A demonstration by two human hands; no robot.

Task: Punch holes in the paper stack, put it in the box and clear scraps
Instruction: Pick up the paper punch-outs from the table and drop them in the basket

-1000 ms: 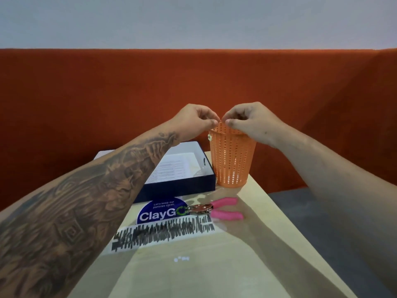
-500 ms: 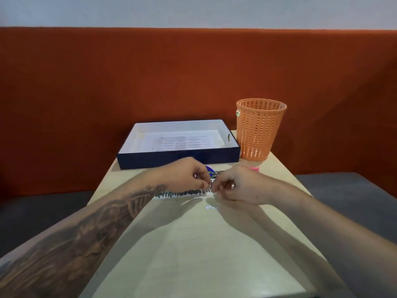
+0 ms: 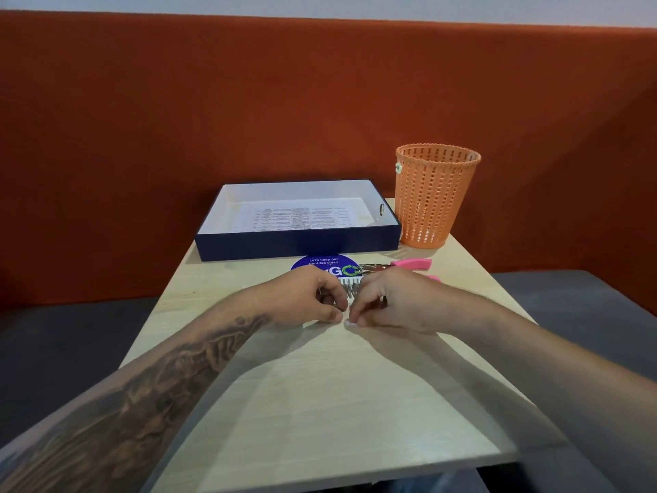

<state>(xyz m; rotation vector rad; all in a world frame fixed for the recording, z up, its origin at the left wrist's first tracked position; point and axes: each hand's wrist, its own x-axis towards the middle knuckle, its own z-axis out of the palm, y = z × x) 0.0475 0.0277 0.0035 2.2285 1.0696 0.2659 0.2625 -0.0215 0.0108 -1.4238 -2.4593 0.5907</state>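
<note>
A navy box [image 3: 297, 241] with a white inside stands at the back of the table, and the printed paper stack [image 3: 302, 217] lies flat in it. Beside it on the right stands an orange mesh basket [image 3: 435, 197]. A pink-handled hole punch [image 3: 405, 264] lies in front of the basket. My left hand [image 3: 305, 300] and my right hand [image 3: 391, 304] rest on the table's middle, fingertips meeting. Both pinch at tiny white paper scraps [image 3: 349, 323] on the wood; only a few bits show under my right fingertips.
A round blue sticker [image 3: 325, 265] and a scribbled white label [image 3: 350, 288] sit on the light wooden table [image 3: 320, 403], partly hidden by my hands. An orange upholstered backrest [image 3: 249, 119] runs behind, with grey seat cushions on both sides.
My hands left the basket rim, came back toward me and dropped to the table's middle, where the fingertips closed on the scraps. My view tipped down.
</note>
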